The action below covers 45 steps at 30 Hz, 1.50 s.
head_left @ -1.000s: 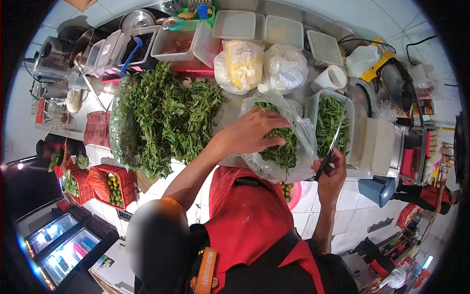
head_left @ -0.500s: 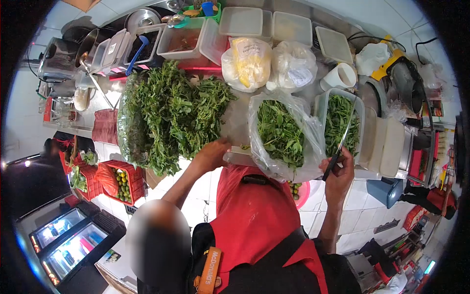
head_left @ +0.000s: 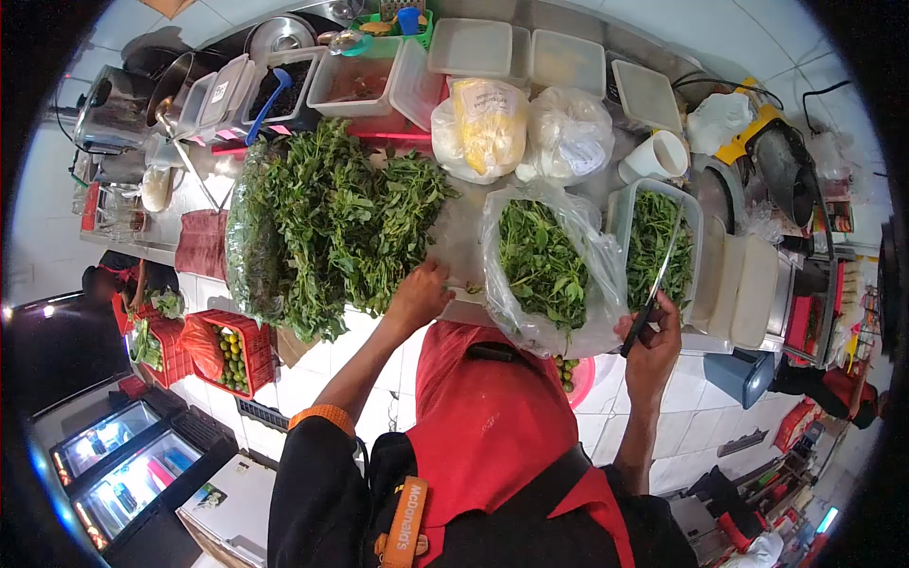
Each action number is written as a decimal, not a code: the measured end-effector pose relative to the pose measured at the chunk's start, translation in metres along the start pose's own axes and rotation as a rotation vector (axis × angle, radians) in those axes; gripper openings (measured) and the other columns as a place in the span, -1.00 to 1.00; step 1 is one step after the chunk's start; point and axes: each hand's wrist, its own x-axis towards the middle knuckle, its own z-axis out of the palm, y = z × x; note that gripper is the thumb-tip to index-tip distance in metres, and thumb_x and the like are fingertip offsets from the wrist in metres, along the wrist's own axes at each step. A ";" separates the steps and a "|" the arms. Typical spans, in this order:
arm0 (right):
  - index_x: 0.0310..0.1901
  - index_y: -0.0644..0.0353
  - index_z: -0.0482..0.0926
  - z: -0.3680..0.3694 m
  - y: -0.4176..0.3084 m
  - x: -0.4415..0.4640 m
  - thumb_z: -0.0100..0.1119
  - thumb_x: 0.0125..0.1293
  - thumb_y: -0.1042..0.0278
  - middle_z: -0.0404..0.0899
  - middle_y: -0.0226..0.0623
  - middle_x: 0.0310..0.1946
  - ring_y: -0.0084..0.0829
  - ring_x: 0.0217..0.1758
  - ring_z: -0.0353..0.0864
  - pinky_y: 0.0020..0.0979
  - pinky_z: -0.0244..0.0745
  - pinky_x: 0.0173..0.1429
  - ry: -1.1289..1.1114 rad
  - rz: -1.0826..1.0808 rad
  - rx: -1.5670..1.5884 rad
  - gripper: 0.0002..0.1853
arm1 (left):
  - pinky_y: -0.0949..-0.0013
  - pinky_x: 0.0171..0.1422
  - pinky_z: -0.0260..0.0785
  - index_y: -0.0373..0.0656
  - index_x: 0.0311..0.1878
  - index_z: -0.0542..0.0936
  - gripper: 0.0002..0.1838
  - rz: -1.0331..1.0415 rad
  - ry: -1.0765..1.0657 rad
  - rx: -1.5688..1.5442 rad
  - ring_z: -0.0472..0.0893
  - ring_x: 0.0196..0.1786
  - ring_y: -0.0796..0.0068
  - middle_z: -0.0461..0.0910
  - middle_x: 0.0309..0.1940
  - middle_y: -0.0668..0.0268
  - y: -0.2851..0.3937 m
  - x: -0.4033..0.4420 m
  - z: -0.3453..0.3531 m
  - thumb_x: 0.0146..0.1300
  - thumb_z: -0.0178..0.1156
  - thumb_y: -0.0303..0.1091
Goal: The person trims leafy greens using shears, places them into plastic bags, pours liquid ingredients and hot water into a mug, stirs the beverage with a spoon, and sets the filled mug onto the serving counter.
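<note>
My right hand (head_left: 651, 333) is closed around the black handle of a long-bladed knife (head_left: 663, 270). The blade lies slanted over a clear plastic tub (head_left: 699, 227) of cut green leaves (head_left: 651, 241). Between my hands, a clear plastic bag (head_left: 511, 317) with its mouth wide holds more leafy greens (head_left: 542, 265). My left hand (head_left: 421, 295) is at the counter's front edge, beside the large pile of leafy stems (head_left: 327, 222). Its fingers are loosely bent and slightly apart, with nothing visible in them.
Behind the greens stand lidded plastic containers (head_left: 471, 47), bagged goods (head_left: 485, 128) and a white cup (head_left: 655, 158). Stacked lids (head_left: 753, 289) lie at the right. A red crate of citrus fruit (head_left: 232, 352) sits on the floor at left, and a pink basin (head_left: 582, 379) below the counter.
My left hand has shifted slightly up and toward the pile of leafy stems. My right hand and the knife have barely moved.
</note>
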 end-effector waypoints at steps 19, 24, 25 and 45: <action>0.18 0.27 0.32 -0.002 0.006 0.000 0.19 0.13 0.76 0.37 -0.34 -0.26 -0.49 -0.30 0.60 -0.47 0.65 -0.21 -0.017 -0.011 0.067 -0.44 | 0.38 -0.28 0.54 -0.27 -0.30 0.60 -0.91 0.149 0.123 -0.329 0.63 -0.30 0.38 0.56 -0.30 0.20 0.069 0.015 -0.089 0.10 0.22 -0.62; 0.18 0.26 0.34 0.001 0.010 0.004 0.22 0.14 0.72 0.40 -0.32 -0.22 -0.52 -0.25 0.54 -0.50 0.58 -0.22 0.003 -0.013 -0.010 -0.46 | 0.19 0.13 0.48 -0.14 0.07 0.56 -0.56 0.500 -0.022 -0.139 0.58 0.05 0.05 0.53 0.05 0.07 0.127 0.031 -0.094 0.07 0.30 -0.35; 0.18 0.26 0.34 0.000 0.012 0.003 0.22 0.15 0.72 0.39 -0.33 -0.21 -0.53 -0.23 0.52 -0.51 0.57 -0.21 0.023 -0.045 -0.066 -0.46 | 0.19 0.13 0.48 -0.14 0.07 0.56 -0.56 0.482 -0.006 -0.126 0.58 0.05 0.05 0.53 0.05 0.07 0.129 0.027 -0.098 0.07 0.30 -0.35; 0.27 0.26 0.30 -0.002 -0.013 0.006 0.29 0.21 0.59 0.50 -0.33 -0.16 -0.57 -0.17 0.53 -0.55 0.46 -0.06 0.111 -0.217 -0.095 -0.40 | 0.10 -0.25 0.42 -0.15 -0.25 0.54 -0.82 -0.552 0.855 0.182 0.58 -0.24 0.08 0.54 -0.31 0.16 -0.012 -0.031 -0.105 0.16 0.27 -0.29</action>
